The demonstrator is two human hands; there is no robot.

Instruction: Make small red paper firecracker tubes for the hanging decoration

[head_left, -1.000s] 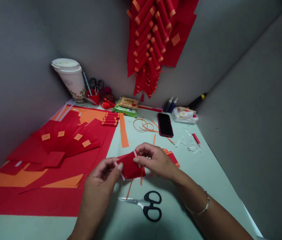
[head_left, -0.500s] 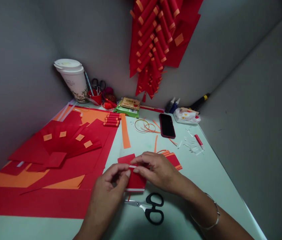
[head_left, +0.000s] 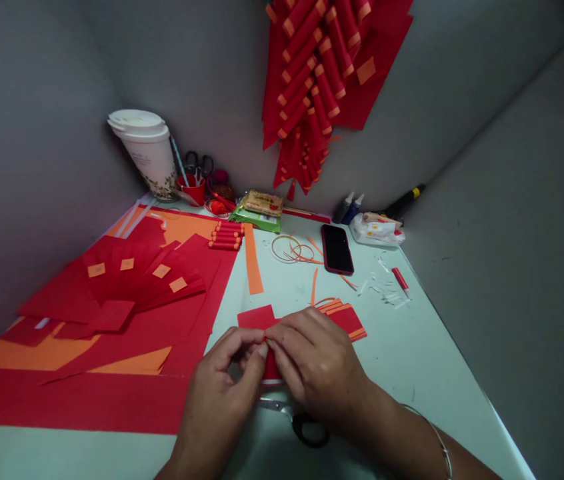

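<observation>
Close in front of me is a small red paper piece point(head_left: 271, 367) with a white strip along its near edge. My left hand point(head_left: 225, 390) pinches its far edge between thumb and forefinger. Right beside those fingertips, my right hand point(head_left: 319, 363) is closed on the same edge, and its fingers cover much of the paper. Black-handled scissors point(head_left: 312, 433) lie under and nearer than the paper, partly hidden by my right hand. Just beyond my hands lie another red paper piece point(head_left: 255, 316) and a stack of red pieces with orange bands point(head_left: 349, 320).
Red and orange sheets point(head_left: 152, 403) cover the left side. Rolled red tubes point(head_left: 226, 237), an orange strip point(head_left: 253, 260), a phone point(head_left: 337, 249) and white scraps point(head_left: 387, 290) lie further back. A lidded cup point(head_left: 149, 157) stands by the wall; red paper firecrackers point(head_left: 312, 73) hang above.
My right hand has moved in against the left fingertips and now covers more of the paper and scissors. The white strip at the paper's far edge no longer shows. The view has shifted slightly.
</observation>
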